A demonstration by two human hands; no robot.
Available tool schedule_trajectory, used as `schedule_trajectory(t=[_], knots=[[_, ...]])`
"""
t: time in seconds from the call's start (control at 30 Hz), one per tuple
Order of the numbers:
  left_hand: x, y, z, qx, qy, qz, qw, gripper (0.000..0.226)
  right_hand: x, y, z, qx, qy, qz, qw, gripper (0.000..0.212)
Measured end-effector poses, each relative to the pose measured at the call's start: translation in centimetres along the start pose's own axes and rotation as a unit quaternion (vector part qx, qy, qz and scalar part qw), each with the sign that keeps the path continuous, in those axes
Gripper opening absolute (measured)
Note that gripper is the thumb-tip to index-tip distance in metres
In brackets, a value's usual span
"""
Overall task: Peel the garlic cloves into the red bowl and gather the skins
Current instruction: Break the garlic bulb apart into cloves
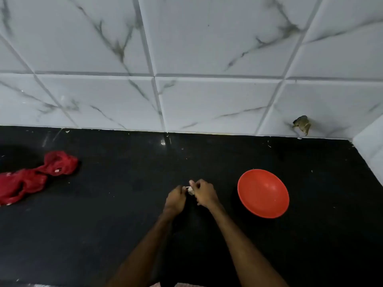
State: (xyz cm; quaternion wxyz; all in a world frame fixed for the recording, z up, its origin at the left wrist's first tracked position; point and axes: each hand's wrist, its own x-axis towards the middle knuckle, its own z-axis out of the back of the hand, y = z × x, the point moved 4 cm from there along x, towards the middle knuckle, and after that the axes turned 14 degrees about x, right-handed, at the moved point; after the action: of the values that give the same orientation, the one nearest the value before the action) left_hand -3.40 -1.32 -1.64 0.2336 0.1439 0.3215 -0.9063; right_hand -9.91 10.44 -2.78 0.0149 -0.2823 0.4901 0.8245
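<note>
White, grey-veined tiled wall [207, 48] behind a black surface [103, 224]. Crumpled red netting [31, 179] lies at the far left. The red bowl [263, 193] stands upright at the right, well apart from the netting. Near the bowl's left side, the left grip [175, 198] and right grip [204, 193] meet, fingers of both curled and pinching one small pale garlic clove [190, 189] between them.

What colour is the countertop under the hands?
The countertop is black, seen in the head view.
</note>
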Motion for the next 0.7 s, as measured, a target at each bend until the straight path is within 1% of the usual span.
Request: schedule_trajectory(t=[0.1, 0.2, 0.27, 0.33, 0.43, 0.5, 0.6, 0.67, 0.7], knots=[[0.3, -0.7, -0.9, -0.093, 0.024, 0.027, 0.995, 0.023, -0.1, 0.1, -0.2, 0.008, 0.006, 0.017, 1.0, 0.026], [0.4, -0.6, -1.1, -0.175, 0.028, 0.051, 0.983, 0.018, -1.1, 0.2, 0.2, 0.081, 0.021, 0.037, 0.996, 0.017], [0.3, -0.5, -0.7, -0.225, 0.021, 0.06, 0.972, 0.022, -1.7, 0.3, 0.7, 0.126, 0.033, 0.072, 0.989, 0.016], [0.0, -0.8, -0.2, -0.254, 0.016, 0.046, 0.966, 0.025, -2.5, 0.3, 0.9, 0.165, 0.03, 0.093, 0.981, 0.017], [-0.8, -1.4, 0.6, -0.297, 0.003, -0.002, 0.955, 0.021, -3.4, 0.8, 1.2, 0.206, 0.015, 0.11, 0.972, 0.017], [-1.1, -1.7, 1.2, -0.321, -0.006, -0.025, 0.947, 0.019, -3.8, 1.7, 1.2, 0.202, 0.012, 0.122, 0.972, 0.017], [-1.4, -1.8, 2.1, -0.362, -0.027, -0.037, 0.931, 0.015, -4.4, 2.8, 1.0, 0.206, 0.015, 0.135, 0.969, 0.016], [-1.4, -1.9, 2.6, -0.371, -0.03, -0.046, 0.927, 0.013, -4.7, 3.5, 0.8, 0.195, 0.005, 0.121, 0.973, 0.018], [-1.6, -2.0, 2.6, -0.369, -0.027, -0.046, 0.928, 0.011, -4.9, 3.7, 0.6, 0.171, -0.004, 0.109, 0.979, 0.021]])
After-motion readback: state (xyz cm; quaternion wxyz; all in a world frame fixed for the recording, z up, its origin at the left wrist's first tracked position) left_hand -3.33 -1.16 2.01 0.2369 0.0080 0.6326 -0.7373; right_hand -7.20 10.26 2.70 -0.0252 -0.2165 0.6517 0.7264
